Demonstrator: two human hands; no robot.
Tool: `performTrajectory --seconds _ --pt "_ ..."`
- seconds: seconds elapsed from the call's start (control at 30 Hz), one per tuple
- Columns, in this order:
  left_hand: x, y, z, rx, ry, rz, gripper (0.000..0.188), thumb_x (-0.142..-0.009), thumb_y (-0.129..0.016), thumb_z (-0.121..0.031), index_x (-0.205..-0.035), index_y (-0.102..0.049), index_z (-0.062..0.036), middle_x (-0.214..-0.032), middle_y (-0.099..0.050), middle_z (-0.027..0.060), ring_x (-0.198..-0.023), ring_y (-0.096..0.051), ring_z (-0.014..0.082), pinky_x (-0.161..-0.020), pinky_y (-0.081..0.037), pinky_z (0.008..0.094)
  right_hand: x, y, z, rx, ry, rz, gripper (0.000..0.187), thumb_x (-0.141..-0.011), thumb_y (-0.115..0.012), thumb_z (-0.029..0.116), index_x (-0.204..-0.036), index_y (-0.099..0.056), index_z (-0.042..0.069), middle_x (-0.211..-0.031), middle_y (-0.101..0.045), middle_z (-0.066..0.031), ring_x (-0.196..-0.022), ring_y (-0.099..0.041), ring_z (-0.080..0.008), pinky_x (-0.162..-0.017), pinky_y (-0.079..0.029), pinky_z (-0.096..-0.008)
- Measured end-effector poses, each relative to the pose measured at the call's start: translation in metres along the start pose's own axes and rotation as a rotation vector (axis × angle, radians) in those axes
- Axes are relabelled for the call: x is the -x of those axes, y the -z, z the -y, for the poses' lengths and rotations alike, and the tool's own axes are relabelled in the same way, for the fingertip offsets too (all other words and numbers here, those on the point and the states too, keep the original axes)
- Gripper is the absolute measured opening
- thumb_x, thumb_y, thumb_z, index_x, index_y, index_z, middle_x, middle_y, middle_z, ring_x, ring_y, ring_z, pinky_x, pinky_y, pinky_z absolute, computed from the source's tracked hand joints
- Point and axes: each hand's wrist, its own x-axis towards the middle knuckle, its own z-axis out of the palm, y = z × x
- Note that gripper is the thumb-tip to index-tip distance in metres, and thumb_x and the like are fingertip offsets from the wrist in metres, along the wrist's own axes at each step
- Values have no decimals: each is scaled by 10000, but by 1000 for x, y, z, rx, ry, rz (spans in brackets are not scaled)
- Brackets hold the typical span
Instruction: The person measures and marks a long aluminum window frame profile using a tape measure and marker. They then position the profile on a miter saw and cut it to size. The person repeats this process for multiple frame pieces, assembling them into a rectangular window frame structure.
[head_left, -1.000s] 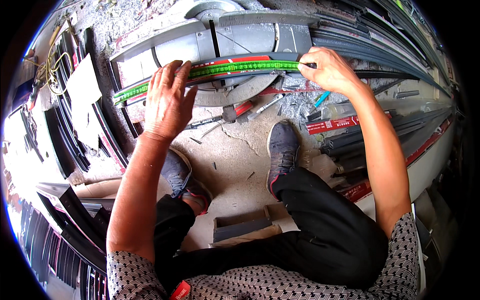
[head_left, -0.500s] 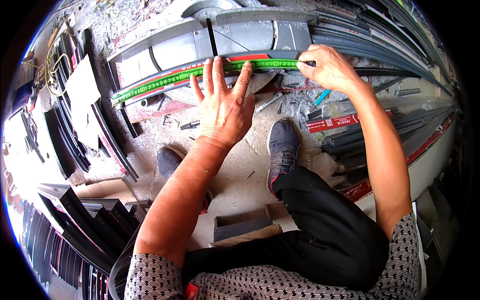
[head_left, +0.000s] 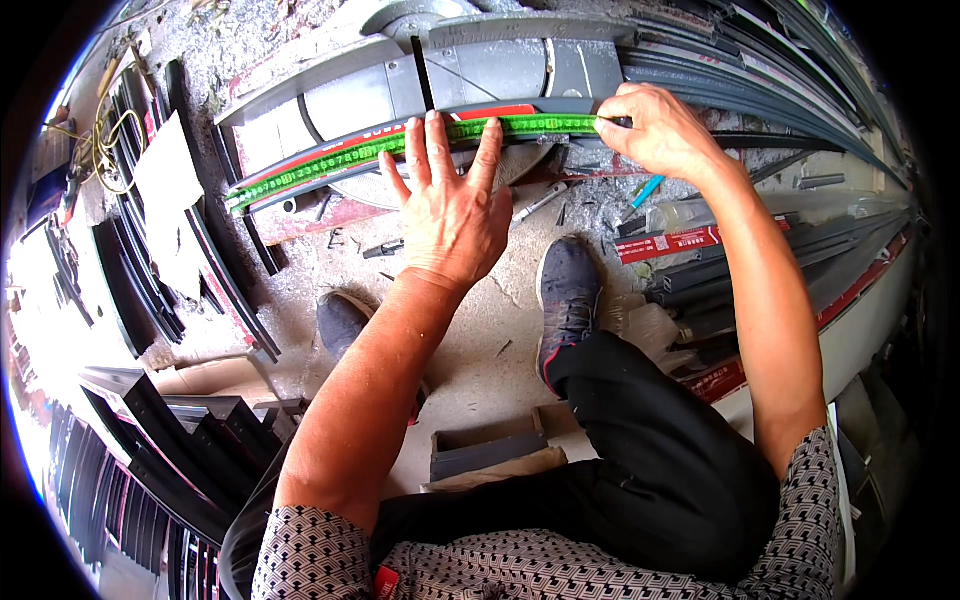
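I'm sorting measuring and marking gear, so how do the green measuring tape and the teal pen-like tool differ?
The green measuring tape is long and bears printed marks; the teal pen-like tool is far shorter, with none visible. The tape is being handled; the tool lies untouched. Both are narrow.

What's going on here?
A person is handling a green measuring tape laid along a dark strip, across a grey metal machine bed. Of the two hands, the left hand has its fingers spread over the tape's middle; the right hand pinches its right end. A teal pen-like tool lies nearby.
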Motion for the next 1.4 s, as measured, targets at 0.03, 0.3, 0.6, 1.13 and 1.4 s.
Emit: performTrajectory --seconds 0.03,0.3,0.6,1.13,1.4 --pt "-1 1 -1 -10 12 11 801 -929 -702 -383 -1658 -385 -291 -1666 -283 334 -1569 -236 519 -1228 -133 736 0 1 1 5 -7 6 237 -966 -689 245 -1021 -748 23 -985 -668 -175 -1005 -662 -402 -872 -518 -477" --pt "-7 1 1 -118 44 -24 662 -987 -673 -396 -1604 -472 -262 -1620 -430 223 -1535 -364 403 -1237 -189 682 0 2 4 -2 -47 20 268 -960 -689 263 -1074 -763 32 -1047 -691 -175 -1035 -674 -405 -895 -524 -469" --pt "-30 19 27 -147 -40 -132 420 -900 -787 -374 -1271 -719 -188 -1234 -706 48 -1184 -662 274 -1167 -369 573 0 1 1 -1 -35 -1 260 -952 -689 252 -1065 -767 31 -1016 -693 -172 -1021 -680 -400 -886 -527 -470" --pt "-40 20 42 -11 -91 -164 348 -845 -849 -366 -1089 -748 -141 -1034 -694 53 -1006 -660 304 -846 -558 438 1 -4 -2 24 -21 -62 269 -959 -703 266 -1087 -779 41 -1035 -707 -154 -1016 -686 -385 -894 -535 -463" --pt "-43 17 44 52 -64 -168 375 -819 -837 -399 -1052 -732 -126 -1016 -686 68 -1010 -654 310 -858 -539 451 -1 5 6 52 -75 14 281 -960 -696 268 -1092 -778 33 -1068 -710 -163 -1042 -688 -398 -907 -538 -469"
